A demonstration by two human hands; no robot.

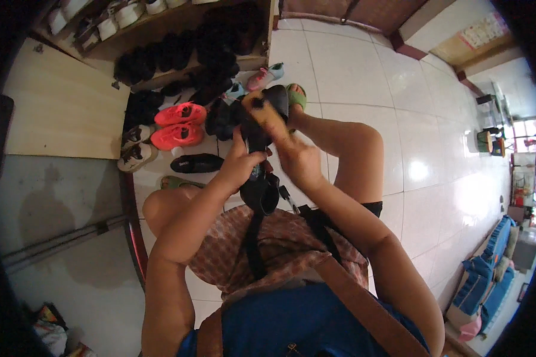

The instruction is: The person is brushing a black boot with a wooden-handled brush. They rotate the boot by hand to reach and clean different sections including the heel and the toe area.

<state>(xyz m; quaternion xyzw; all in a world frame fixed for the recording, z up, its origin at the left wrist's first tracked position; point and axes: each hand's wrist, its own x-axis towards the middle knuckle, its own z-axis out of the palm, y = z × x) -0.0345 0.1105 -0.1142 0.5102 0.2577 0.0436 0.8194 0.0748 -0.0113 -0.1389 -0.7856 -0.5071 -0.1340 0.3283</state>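
Observation:
My left hand (pixel 241 167) holds a black shoe (pixel 257 192) above my lap, its opening towards me. My right hand (pixel 301 163) grips a flat, light wooden tool (pixel 270 120), perhaps a brush, over the far part of the shoe; its underside is hidden. Dark shoes behind merge with the held one. A black slip-on shoe (pixel 196 163) lies on the floor left of my left hand. Beyond it sit coral-red sneakers (pixel 178 136) and beige sneakers (pixel 136 156). Pink and light-blue shoes (pixel 263 78) stand farther ahead.
A wooden shoe cabinet (pixel 111 71) with shelves of shoes stands at the upper left, its door panel (pixel 67 107) open. My feet in green slippers (pixel 297 96) rest on the tiled floor (pixel 362 89). Blue fabric items (pixel 487 276) lie at the right.

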